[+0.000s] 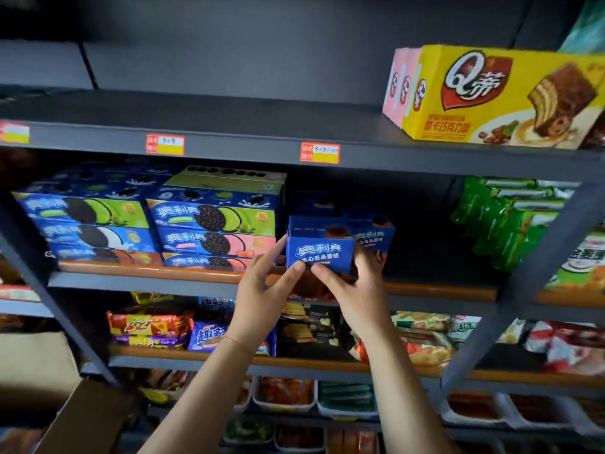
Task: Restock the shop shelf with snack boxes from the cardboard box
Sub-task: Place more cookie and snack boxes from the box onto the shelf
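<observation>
- Our left hand [262,290] and right hand [352,290] pinch one blue snack box [319,249]; its underside is hidden.
- A second blue box [373,235] behind is partly covered.
- The cardboard box [82,417] is cut off.

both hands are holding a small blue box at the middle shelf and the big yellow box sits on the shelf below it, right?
Not quite. The head view shows the yellow box on the shelf above, not below. Both the left hand and right hand do hold the blue box.

Head cam, close, faces fwd & slightly up at shelf [229,139].
</observation>
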